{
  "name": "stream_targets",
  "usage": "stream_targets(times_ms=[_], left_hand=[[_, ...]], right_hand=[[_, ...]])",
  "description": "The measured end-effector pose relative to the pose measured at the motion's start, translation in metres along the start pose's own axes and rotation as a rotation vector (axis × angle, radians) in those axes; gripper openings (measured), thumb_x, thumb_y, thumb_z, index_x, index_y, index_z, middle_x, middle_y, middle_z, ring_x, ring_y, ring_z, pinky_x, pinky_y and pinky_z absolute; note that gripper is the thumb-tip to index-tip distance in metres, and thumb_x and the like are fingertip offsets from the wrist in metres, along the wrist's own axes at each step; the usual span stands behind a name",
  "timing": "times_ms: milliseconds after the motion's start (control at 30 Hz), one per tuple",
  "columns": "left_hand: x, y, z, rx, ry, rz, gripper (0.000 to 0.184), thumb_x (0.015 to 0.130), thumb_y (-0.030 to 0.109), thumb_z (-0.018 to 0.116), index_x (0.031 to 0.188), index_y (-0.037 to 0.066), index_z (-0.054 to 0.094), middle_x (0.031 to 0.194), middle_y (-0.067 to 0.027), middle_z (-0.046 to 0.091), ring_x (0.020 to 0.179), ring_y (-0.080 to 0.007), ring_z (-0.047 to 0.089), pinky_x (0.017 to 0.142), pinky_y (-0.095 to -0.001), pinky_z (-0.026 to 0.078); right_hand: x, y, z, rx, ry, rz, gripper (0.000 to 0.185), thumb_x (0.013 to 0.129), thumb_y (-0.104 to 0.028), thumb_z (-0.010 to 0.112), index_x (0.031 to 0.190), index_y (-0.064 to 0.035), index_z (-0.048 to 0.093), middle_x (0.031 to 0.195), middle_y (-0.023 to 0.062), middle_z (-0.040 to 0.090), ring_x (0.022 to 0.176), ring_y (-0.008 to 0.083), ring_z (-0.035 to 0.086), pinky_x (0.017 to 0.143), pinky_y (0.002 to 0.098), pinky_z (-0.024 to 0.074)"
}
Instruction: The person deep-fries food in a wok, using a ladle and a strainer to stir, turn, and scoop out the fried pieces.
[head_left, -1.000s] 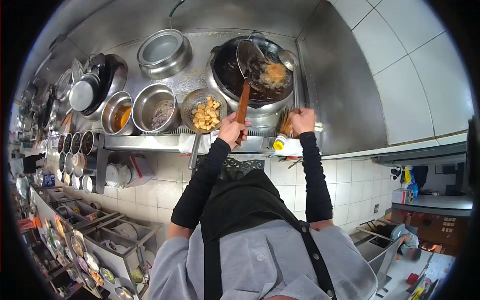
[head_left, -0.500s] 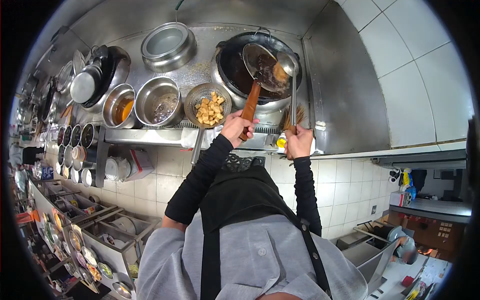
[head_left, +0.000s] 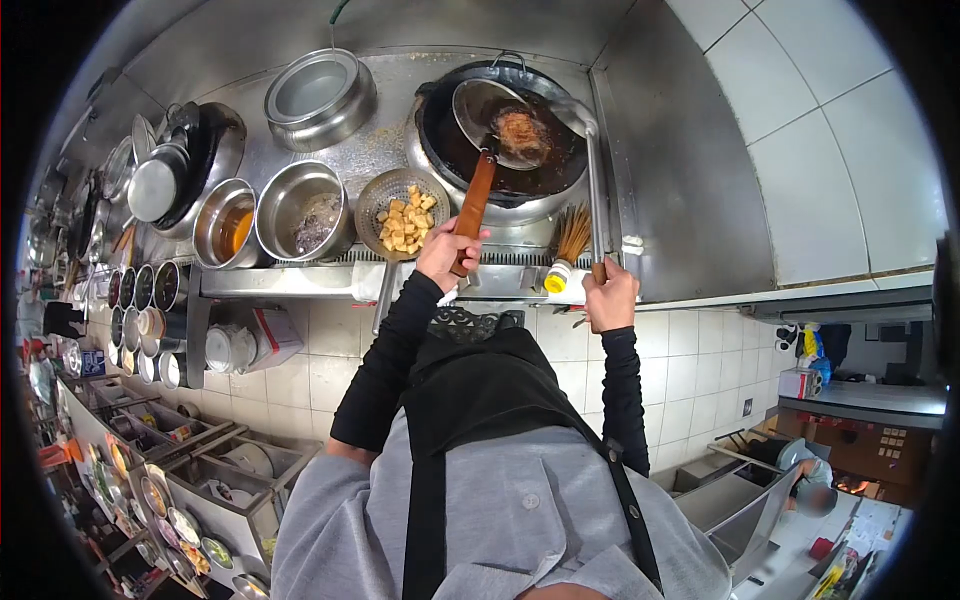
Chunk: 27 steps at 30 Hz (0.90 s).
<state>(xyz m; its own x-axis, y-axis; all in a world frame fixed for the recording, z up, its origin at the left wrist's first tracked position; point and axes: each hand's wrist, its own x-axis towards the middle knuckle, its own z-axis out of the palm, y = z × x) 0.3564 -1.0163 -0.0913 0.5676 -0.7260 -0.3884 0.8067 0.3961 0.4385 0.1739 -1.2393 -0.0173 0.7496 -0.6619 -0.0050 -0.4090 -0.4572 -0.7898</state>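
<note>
My left hand (head_left: 447, 254) is closed round the wooden handle of a wire strainer (head_left: 478, 110). The strainer lies over dark liquid in a large wok (head_left: 440, 150), with browned food (head_left: 521, 133) at its right side. My right hand (head_left: 611, 297) grips the end of a long-handled ladle (head_left: 595, 200), whose bowl is at the wok's right edge, partly blurred. Left of the wok, a perforated ladle (head_left: 375, 205) holds golden cubes (head_left: 407, 222). A bamboo brush (head_left: 571, 235) and a yellow-capped bottle (head_left: 555, 283) lie beside my right hand.
Two steel pots, one with orange liquid (head_left: 236, 228) and one with dark contents (head_left: 316, 222), stand to the left. Behind them is a lidded pot (head_left: 318, 97). Stacked pans (head_left: 160, 185) fill the far left. Another person (head_left: 812, 480) is at the lower right.
The strainer has moved left from its place half a second ago, and the food now lies in it. The ladle bowl has moved off the food toward the wok's right edge.
</note>
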Motion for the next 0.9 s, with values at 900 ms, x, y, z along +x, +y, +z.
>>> stream_targets(times_ms=[900], left_hand=[[-0.036, 0.020, -0.015, 0.327, 0.123, 0.093, 0.058, 0.084, -0.017, 0.051, 0.138, 0.004, 0.049, 0.101, -0.0094, 0.060, 0.061, -0.0097, 0.046, 0.045, -0.0243, 0.033]], right_hand=[[0.071, 0.010, 0.025, -0.497, -0.158, -0.376, 0.020, 0.078, -0.009, 0.064, 0.093, 0.0045, 0.061, 0.080, 0.0319, 0.066, 0.081, 0.0490, 0.066, 0.074, 0.0566, 0.0531]])
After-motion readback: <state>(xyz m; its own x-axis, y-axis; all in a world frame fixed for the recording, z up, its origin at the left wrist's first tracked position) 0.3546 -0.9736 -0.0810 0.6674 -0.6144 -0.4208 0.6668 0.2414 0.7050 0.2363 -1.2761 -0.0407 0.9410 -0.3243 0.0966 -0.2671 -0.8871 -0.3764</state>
